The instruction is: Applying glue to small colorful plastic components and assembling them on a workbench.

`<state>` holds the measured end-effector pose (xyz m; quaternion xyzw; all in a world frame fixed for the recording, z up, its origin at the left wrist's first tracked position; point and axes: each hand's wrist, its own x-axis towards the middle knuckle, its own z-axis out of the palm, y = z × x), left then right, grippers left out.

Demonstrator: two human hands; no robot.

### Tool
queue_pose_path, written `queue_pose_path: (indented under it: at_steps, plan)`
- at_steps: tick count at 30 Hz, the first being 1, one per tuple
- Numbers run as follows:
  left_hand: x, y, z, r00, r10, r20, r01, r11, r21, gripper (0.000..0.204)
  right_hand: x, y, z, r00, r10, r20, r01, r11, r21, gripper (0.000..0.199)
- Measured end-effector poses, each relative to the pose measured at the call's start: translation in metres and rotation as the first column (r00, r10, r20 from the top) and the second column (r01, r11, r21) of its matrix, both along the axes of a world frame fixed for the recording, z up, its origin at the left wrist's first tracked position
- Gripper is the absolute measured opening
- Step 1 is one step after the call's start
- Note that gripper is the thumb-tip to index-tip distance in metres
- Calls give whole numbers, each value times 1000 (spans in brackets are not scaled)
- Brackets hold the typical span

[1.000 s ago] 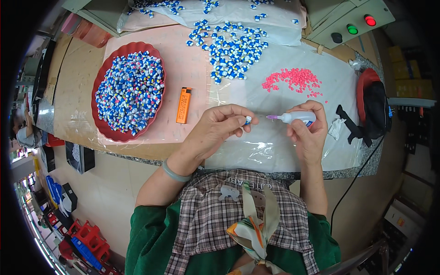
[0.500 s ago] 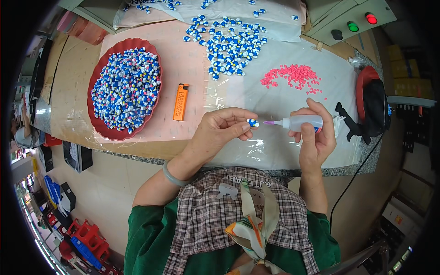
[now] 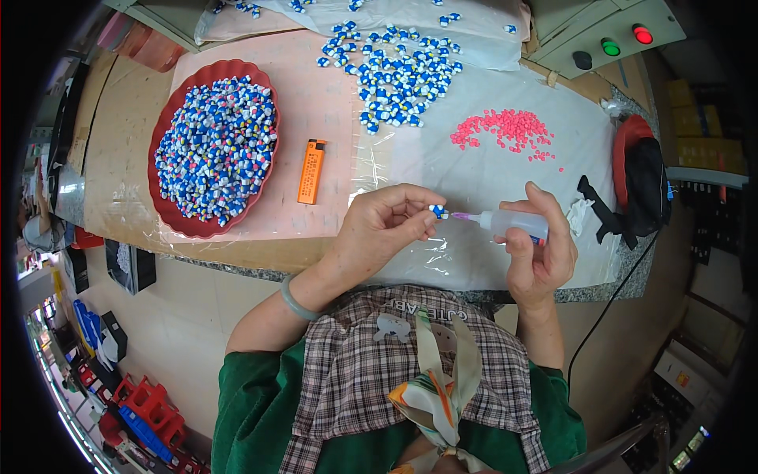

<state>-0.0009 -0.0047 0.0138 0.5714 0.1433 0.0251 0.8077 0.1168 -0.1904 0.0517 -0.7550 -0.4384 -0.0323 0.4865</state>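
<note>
Pinched between the thumb and fingertips of my left hand (image 3: 392, 220) is a tiny blue-and-white figurine (image 3: 438, 212). My right hand (image 3: 543, 245) grips a clear squeeze bottle (image 3: 513, 224) lying on its side in the air, its thin purple-tinted nozzle (image 3: 464, 216) pointing left. The nozzle's tip is at the figurine's right side; whether they touch I cannot tell. Beyond my hands lies a spread of similar blue-and-white figurines (image 3: 404, 75). A heap of small pink pieces (image 3: 509, 129) rests on the white sheet above my right hand.
At the left a red scalloped tray (image 3: 160, 130) is heaped with small figurines. An orange utility knife (image 3: 311, 172) lies beside it. To the right are a black strap (image 3: 604, 212) and a black bag-like thing (image 3: 650, 186). A box with lights (image 3: 606, 39) stands at the back right.
The bottle has moved slightly left and tilted a little, bringing its nozzle closer to the figurine. My left hand has barely shifted and still pinches the figurine.
</note>
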Motion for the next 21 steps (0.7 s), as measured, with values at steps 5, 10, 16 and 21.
queue_pose_path:
  at_steps: [5,10,16,21]
  plan:
    - [0,0,0,1000,1,-13,-1,1000,-9,22,-4,1,4,999,-8,-37,8,1000,-20,43]
    - [0,0,-2,1000,-4,-14,4,1000,0,23,-3,3,8,999,13,-33,-14,1000,-27,46]
    - [1,1,-3,1000,-3,-16,3,1000,0,22,1,5,5,999,31,45,-29,999,-42,46]
    - [1,3,-9,999,7,31,-6,1000,-27,21,11,-1,-6,832,6,-555,140,965,220,32]
